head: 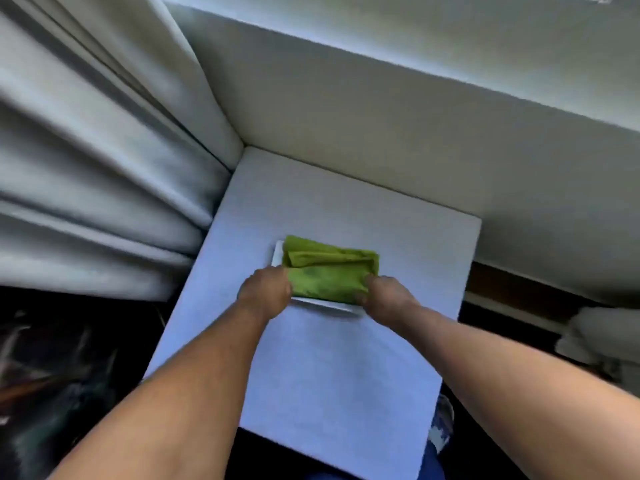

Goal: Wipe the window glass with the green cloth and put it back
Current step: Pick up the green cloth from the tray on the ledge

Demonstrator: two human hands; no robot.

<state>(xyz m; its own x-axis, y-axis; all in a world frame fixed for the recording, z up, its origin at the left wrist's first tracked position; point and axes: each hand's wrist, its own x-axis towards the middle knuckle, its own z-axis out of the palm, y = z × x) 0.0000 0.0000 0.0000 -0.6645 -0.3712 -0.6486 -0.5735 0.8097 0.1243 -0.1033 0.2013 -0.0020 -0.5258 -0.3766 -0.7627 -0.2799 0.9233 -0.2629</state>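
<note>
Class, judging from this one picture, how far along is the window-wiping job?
Done: cannot tell; no window glass shows. In hand: both hands, left hand and right hand, are on the folded green cloth, which lies on a white tray on the white table. Left: either picking it up to wipe, or letting go after returning it.
</note>
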